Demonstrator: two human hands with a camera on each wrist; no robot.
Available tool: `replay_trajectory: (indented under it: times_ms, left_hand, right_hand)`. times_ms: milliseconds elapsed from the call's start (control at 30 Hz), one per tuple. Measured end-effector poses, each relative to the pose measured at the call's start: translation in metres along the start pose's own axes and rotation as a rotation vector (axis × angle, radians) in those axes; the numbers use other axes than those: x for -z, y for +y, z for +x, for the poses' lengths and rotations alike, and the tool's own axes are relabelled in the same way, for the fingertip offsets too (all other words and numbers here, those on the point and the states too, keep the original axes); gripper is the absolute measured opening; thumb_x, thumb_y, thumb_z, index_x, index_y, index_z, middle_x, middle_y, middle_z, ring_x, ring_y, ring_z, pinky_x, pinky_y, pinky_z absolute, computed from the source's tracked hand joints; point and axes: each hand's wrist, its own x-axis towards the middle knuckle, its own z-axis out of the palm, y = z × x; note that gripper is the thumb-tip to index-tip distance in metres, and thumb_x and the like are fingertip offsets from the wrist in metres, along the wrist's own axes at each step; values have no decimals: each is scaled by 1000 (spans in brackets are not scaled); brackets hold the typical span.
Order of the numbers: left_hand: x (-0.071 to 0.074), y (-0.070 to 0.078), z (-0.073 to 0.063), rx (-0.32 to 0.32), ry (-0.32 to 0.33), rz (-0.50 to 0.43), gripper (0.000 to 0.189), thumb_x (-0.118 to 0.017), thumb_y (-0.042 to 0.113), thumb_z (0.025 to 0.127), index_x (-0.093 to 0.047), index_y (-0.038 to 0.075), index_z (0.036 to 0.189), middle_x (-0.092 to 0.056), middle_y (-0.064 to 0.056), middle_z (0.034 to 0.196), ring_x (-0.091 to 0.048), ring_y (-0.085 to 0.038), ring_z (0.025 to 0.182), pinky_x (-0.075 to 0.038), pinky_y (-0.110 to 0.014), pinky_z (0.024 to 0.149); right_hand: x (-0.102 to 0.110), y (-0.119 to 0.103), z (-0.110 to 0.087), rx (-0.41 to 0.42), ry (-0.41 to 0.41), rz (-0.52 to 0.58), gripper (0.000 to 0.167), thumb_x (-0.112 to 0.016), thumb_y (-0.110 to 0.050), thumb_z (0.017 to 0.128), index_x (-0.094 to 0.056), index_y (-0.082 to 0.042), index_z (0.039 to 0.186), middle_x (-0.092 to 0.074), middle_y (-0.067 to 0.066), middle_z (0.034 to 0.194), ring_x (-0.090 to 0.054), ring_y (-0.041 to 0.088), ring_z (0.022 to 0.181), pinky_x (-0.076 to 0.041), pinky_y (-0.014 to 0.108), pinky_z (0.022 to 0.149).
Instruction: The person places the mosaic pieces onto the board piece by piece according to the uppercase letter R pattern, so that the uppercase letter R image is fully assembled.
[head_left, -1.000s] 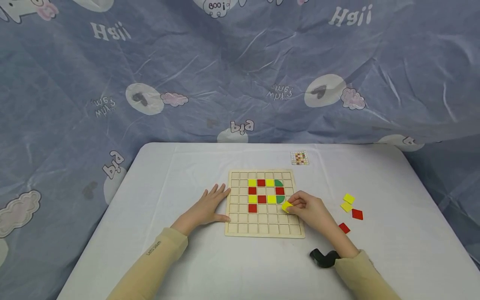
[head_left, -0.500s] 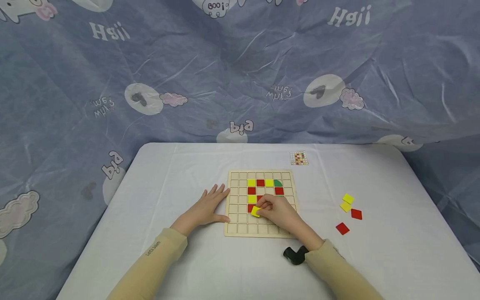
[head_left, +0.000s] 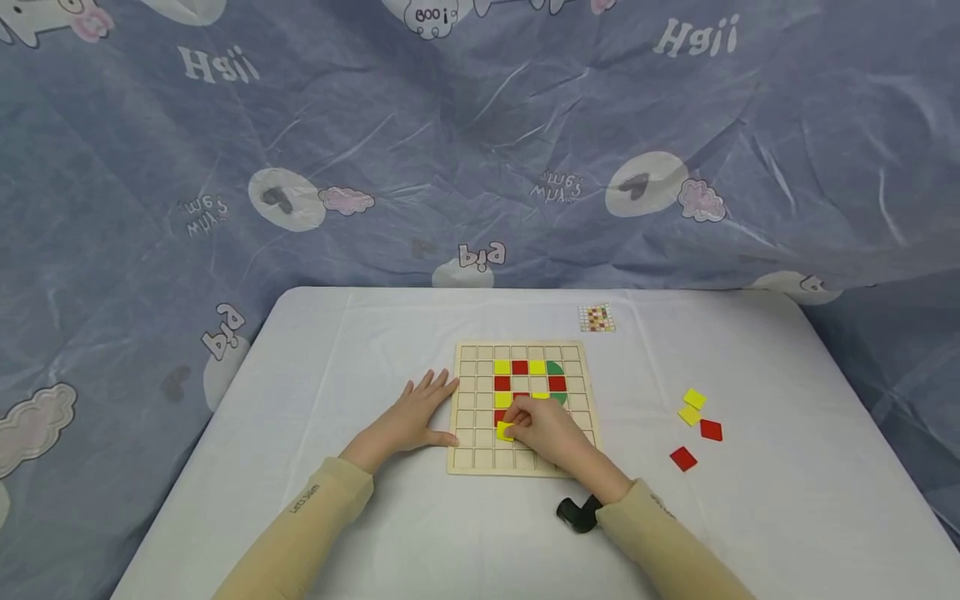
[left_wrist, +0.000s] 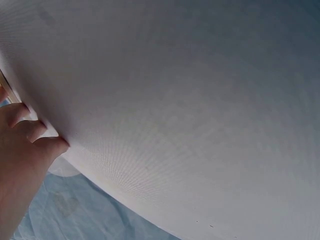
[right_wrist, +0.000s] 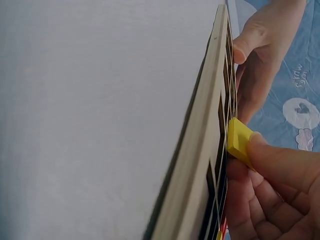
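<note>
A square wooden grid board (head_left: pixel 465 458) lies on the table, with red, yellow and green pieces set in several of its cells. My right hand (head_left: pixel 551 429) pinches a yellow square tile (head_left: pixel 504 431) between thumb and fingers, just below the red tile in the left column of pieces. In the right wrist view the yellow tile (right_wrist: pixel 239 140) stands tilted against the board's surface. The right hand covers part of the lower pieces. My left hand (head_left: pixel 408 417) lies with spread, straight fingers at the board's left edge, thumb and fingertips touching it.
Loose yellow tiles (head_left: pixel 694 398) and red tiles (head_left: pixel 683 458) lie to the right of the board. A small pattern card (head_left: pixel 597 317) rests behind it. A black device (head_left: pixel 577 515) sits by the right sleeve. A blue printed cloth (head_left: pixel 480 150) hangs behind the white table (head_left: pixel 360 333).
My right hand has carried the yellow tile leftward across the board, from its right side to the cell under the red tile. The left hand has stayed at the board's edge.
</note>
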Motion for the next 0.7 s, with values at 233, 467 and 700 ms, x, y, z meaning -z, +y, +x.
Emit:
replay_trajectory:
  times_ms: [233,467,700]
  left_hand:
    - [-2,-1,1,-1,11,-8,103,-77,54,77,-26,14,157,-16,-12,165,-7,-35,154,-9,-59,123]
    - [-4,-1,1,9,7,-3,105,-76,56,76,-24,16,158,-15,-10,166,-6,-33,154,-8,-58,123]
    - [-3,-2,1,12,10,4,104,-77,56,76,-25,16,158,-16,-10,165,-7,-34,154,-10,-57,123]
  right_hand:
    - [-4,-3,-2,13,-17,-24,12,-80,-9,81,-69,-13,81,-59,-6,70,-52,9,66,-45,19,61]
    - [-8,-3,-4,34,18,-86,15,-81,-8,79,-68,-14,75,-54,-5,76,-49,9,66,-44,18,59]
    - [-3,-2,-5,34,-3,-80,13,-81,-9,80,-69,-14,79,-56,-6,77,-51,8,68,-45,18,61]
